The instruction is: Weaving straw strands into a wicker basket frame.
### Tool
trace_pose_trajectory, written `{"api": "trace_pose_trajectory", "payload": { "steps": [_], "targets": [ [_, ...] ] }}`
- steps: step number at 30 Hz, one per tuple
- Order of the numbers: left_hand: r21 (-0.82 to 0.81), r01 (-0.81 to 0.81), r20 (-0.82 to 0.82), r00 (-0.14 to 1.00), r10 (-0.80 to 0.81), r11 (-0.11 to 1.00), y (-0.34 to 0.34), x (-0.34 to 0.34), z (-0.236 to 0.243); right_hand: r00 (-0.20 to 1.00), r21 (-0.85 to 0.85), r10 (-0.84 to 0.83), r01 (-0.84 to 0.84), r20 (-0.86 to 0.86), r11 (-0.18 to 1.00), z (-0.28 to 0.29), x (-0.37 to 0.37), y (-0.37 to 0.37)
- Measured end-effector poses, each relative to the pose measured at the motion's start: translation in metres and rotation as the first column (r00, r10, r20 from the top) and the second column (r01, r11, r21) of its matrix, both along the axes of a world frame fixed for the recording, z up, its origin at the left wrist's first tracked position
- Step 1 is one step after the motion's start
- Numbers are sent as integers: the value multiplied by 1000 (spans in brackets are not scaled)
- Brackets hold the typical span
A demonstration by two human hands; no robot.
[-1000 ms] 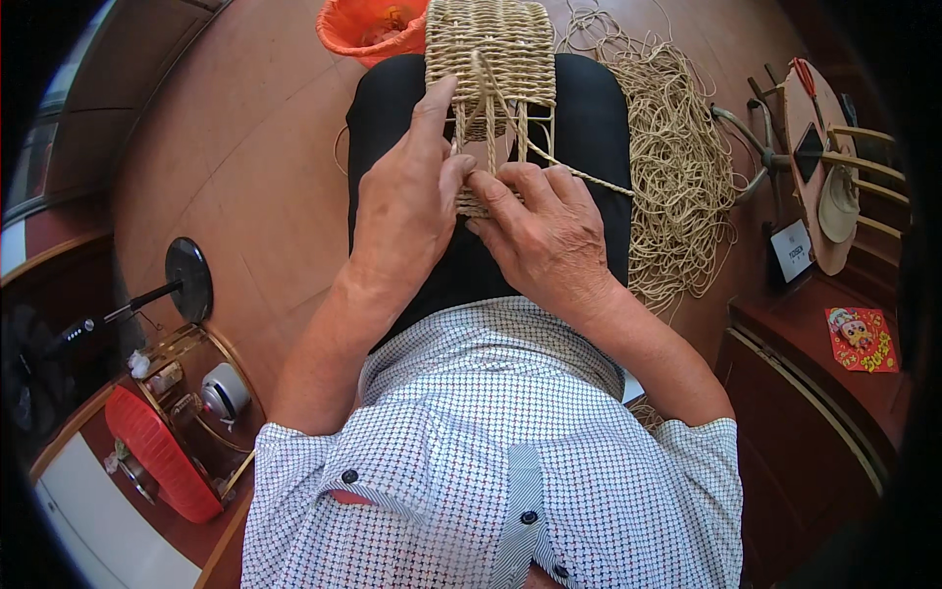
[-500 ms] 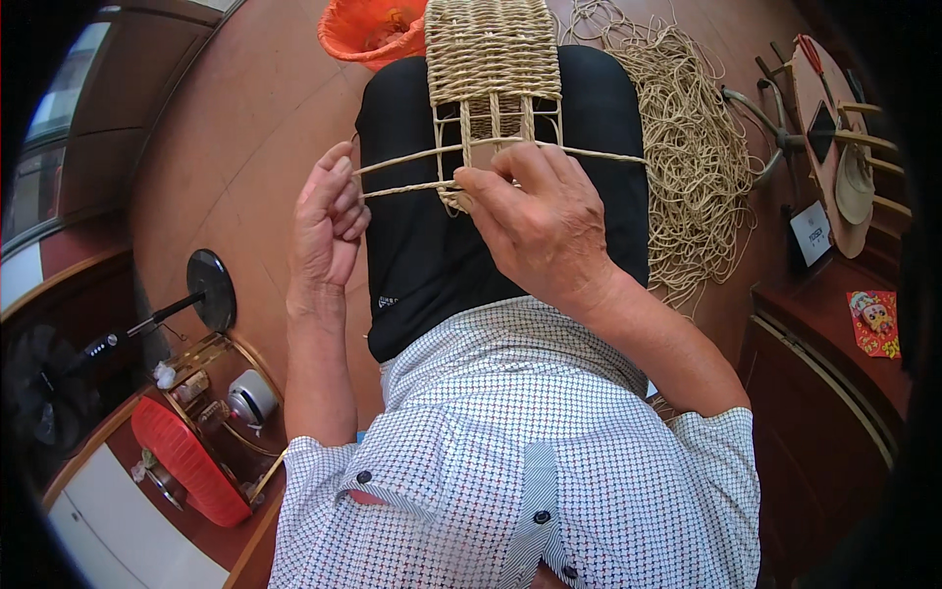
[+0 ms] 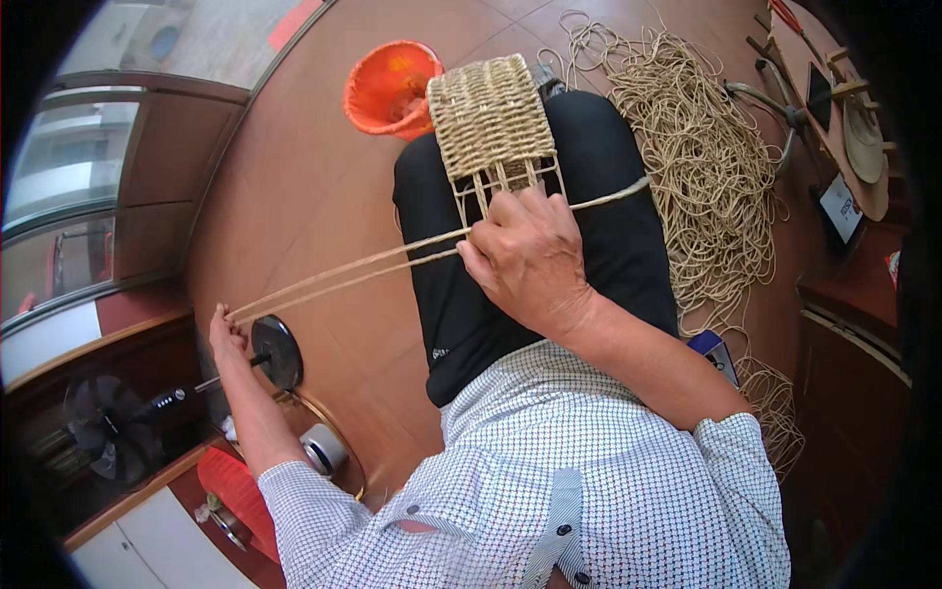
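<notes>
A woven straw-coloured piece (image 3: 491,113) rests on my lap over black trousers (image 3: 613,245), its lower part an open frame with several cords along it. My right hand (image 3: 530,260) is closed at that open part, fingertips pinching the cord where it crosses; the fingertips are partly hidden. My left hand (image 3: 229,329) is stretched far out to the left, closed on the doubled cord (image 3: 343,268), which runs taut back to my right hand. The cord continues rightward from the frame across my right thigh toward the pile.
A large pile of loose cord (image 3: 711,177) lies right of my legs. An orange lined bin (image 3: 371,90) stands beyond the woven piece. A standing fan (image 3: 108,427) and gold-framed trolley (image 3: 343,471) are at left; a round wooden board (image 3: 834,118) and dark cabinet (image 3: 849,393) at right.
My left hand has left the woven piece and moved far leftward, drawing out a long doubled cord. My right hand stays at the frame. The view has turned, showing more window at left.
</notes>
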State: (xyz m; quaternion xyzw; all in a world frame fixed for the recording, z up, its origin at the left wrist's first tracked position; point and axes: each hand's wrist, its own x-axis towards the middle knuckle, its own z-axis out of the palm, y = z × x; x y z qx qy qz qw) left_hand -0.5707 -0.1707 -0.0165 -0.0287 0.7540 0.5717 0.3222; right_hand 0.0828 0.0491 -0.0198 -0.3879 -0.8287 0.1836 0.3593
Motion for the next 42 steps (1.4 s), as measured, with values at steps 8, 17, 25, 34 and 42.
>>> {"api": "trace_pose_trajectory", "payload": {
  "steps": [8, 17, 25, 34, 42],
  "targets": [
    [-178, 843, -535, 349, -769, 507, 160, 392, 16, 999, -37, -18, 19, 31, 999, -1, 4, -1],
    [-325, 790, -611, 243, -753, 520, 151, 387, -2, 998, -46, -34, 36, 50, 998, -2, -3, -3],
    [-737, -168, -674, 105, -732, 654, -22, 83, 6, 1000, -36, -7, 7, 14, 999, -9, 3, -9],
    [-754, -61, -657, 58, -751, 654, -7, 65, -14, 1000, -43, 7, -8, -18, 999, -4, -6, -5],
    [-217, 840, -650, 255, -716, 497, 158, 455, -3, 999, -46, -40, 41, 30, 998, -5, -7, -2]
  ]
}}
